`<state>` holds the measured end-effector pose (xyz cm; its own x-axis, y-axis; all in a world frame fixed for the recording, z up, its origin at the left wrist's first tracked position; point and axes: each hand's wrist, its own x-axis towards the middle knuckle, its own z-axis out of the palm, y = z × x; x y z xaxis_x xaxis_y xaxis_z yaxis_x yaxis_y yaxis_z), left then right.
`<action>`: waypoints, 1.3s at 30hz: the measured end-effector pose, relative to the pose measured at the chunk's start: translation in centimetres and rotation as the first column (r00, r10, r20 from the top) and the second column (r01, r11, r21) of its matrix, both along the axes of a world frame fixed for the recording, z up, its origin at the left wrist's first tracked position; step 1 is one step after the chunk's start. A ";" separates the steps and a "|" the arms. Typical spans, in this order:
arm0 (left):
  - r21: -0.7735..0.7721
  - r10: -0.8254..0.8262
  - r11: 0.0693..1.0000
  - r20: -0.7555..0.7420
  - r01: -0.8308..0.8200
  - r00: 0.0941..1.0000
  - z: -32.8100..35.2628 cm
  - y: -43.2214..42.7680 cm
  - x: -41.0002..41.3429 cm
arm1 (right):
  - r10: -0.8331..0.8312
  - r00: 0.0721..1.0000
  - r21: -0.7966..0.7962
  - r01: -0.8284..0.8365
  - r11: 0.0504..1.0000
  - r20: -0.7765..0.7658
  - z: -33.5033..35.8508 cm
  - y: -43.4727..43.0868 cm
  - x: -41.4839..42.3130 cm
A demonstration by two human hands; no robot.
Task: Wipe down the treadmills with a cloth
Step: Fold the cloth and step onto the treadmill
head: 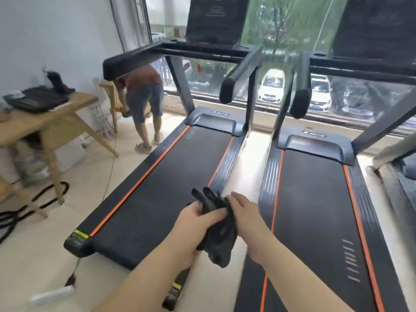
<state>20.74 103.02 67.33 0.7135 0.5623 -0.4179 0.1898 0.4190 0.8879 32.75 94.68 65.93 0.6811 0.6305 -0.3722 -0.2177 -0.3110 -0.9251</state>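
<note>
Two bare forearms come in from the bottom, and the hands meet right in the middle. The left hand (198, 218) has its fingers curled round a crumpled dark charcoal cloth (219, 239) and grips it firmly. The right hand (245, 212) closes on it from the other side, with its fingers laid over the top of the fabric and its thumb hidden underneath. So the cloth is bunched between both hands. A few folds poke up above the fingers, and the longer end hangs below the palms.

The cloth is in the air, over the strip of pale floor between the two machines, and touches neither. To the left is the left treadmill (162, 188), with a black belt edged in orange stripes, a grey motor cover and padded black handrails. Just beside it is the right treadmill (315, 210) of the same make.

Both treadmills face a wide window (281, 30) with white cars parked outside. Further off on the left, a person in a rust-red shirt and blue shorts (144, 95) bends over by a light wooden table (45, 124). A black cable (40, 199) lies on the floor, and a white power strip (51, 294) lies nearer.
</note>
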 end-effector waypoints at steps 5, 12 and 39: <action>0.038 -0.030 0.999 0.006 0.030 1.000 0.6 12.8 -2.4 | -0.135 0.977 -0.046 0.145 0.988 0.167 0.9 12.2 -2.7; 0.089 -0.163 0.982 -0.073 0.169 0.984 2.0 23.1 -0.6 | -0.065 0.990 -0.066 0.057 0.996 -0.126 2.8 21.2 -2.0; -0.068 -0.217 0.974 -0.023 0.215 0.976 4.5 53.6 29.0 | -0.171 0.982 0.007 0.172 0.985 -0.076 7.7 50.8 26.3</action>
<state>49.69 156.66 71.83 0.8017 0.3674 -0.4715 0.3082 0.4217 0.8527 59.03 145.52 73.64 0.7503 0.5118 -0.4184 -0.3357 -0.2502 -0.9081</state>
